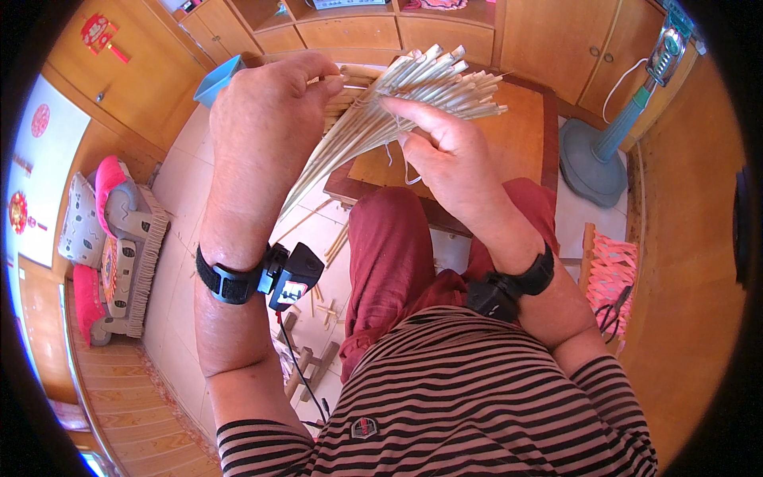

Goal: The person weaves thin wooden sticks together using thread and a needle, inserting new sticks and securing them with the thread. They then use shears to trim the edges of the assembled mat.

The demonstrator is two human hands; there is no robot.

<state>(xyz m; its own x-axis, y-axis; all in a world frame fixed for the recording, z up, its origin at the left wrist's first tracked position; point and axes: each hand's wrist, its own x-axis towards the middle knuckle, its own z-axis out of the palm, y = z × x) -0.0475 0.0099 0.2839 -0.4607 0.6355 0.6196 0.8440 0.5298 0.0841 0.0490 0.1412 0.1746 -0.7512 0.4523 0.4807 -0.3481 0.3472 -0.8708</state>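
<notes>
A bundle of pale dry plant stalks (349, 128) lies slantwise over a low wooden table (518, 128), its cut ends fanned towards the top right. Thin string (390, 156) crosses the bundle and hangs loosely beside it. My left hand (277, 101) is raised at the bundle's left side, thumb and forefinger pinched together; whether string is between them cannot be told. At the right side of the bundle, my right hand (444, 143) has its forefinger reaching to the tied part and its thumb beside the string; its grip on the string is unclear. More stalks show behind the left fingertips.
Loose stalk pieces (326, 313) and a wooden frame (316, 369) lie on the tiled floor. A blue bin (217, 80) stands at the upper left, a fan's round base (590, 161) at the right. Black-handled scissors (614, 313) rest on a pink woven seat (611, 268). A cushioned sofa (128, 262) is left.
</notes>
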